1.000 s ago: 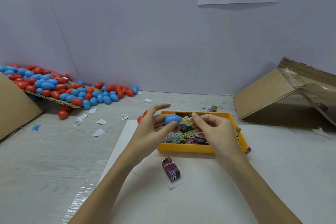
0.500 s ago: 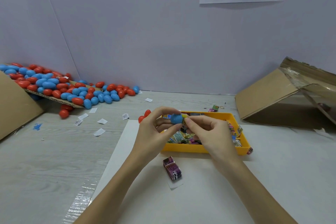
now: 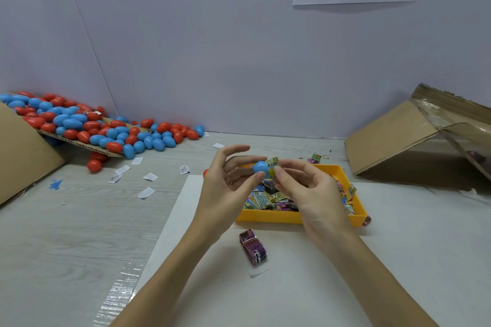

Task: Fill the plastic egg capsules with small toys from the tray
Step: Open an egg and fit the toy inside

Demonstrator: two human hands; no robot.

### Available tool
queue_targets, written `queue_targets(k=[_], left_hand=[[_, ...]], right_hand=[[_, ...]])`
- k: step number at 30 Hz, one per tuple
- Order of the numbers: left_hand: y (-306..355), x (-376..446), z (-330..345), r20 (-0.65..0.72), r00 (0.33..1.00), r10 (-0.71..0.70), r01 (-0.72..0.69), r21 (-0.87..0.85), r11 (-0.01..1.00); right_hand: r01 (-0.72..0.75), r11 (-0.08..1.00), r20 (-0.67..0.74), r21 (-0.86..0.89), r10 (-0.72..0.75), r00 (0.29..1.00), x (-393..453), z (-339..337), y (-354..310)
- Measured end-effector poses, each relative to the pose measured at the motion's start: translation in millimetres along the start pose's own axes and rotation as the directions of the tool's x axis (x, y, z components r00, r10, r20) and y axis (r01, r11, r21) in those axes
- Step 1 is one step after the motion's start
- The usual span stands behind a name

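Observation:
My left hand (image 3: 225, 188) pinches a blue egg capsule half (image 3: 259, 168) between thumb and fingers, above the yellow tray (image 3: 268, 218). My right hand (image 3: 308, 188) pinches a small yellow-green toy packet (image 3: 272, 164) pressed against the open side of that blue half. The tray holds several colourful small toy packets (image 3: 265, 198). A purple toy packet (image 3: 253, 246) lies on the white sheet in front of the tray.
A big heap of red and blue egg capsules (image 3: 87, 127) lies on cardboard at the far left. Scraps of white paper (image 3: 146, 191) dot the table. A tilted cardboard box (image 3: 414, 141) stands at the right. A red capsule (image 3: 205, 172) peeks out behind my left hand.
Both hands have risen a little with the blue half and the packet. The packet went from beside the blue half to pressed into its open side.

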State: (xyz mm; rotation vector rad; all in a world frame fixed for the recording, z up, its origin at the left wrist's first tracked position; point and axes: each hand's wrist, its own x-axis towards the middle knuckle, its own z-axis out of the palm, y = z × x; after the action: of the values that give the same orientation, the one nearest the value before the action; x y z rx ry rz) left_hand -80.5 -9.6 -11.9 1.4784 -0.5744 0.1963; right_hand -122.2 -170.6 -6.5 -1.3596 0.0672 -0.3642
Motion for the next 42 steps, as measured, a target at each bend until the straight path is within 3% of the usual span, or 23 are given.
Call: queue_targets(k=[14, 18, 23, 28, 33, 42], left_hand=[[-4, -1, -1, 0.026, 1.0, 0.017, -0.017, -0.001, 1.0], [-5, -2, 2, -0.032, 0.999, 0.024, -0.025, -0.027, 0.999], [-7, -5, 6, -0.046, 0.995, 0.084, -0.08, 0.086, 0.993], [-9, -3, 3, -0.021, 0.971, 0.238, -0.22, 0.307, 0.926], [-11, -2, 0, 0.102, 0.895, 0.434, -0.415, 0.544, 0.729], [-9, -2, 0, 0.122, 0.899, 0.42, -0.422, 0.495, 0.76]], right_hand=[[0.054, 0.991, -0.001, -0.123, -0.055, 0.999, -4, 4, 0], [0.035, 0.995, -0.002, -0.096, -0.035, 0.999, -5, 5, -2], [-0.166, 0.981, 0.055, 0.103, 0.161, 0.985, -6, 7, -3], [-0.378, 0.86, 0.215, 0.343, 0.32, 0.923, -5, 5, -9], [-0.506, 0.773, 0.323, 0.383, 0.401, 0.857, -4, 4, -12], [-0.678, 0.597, 0.466, 0.429, 0.497, 0.732, -5, 5, -9]])
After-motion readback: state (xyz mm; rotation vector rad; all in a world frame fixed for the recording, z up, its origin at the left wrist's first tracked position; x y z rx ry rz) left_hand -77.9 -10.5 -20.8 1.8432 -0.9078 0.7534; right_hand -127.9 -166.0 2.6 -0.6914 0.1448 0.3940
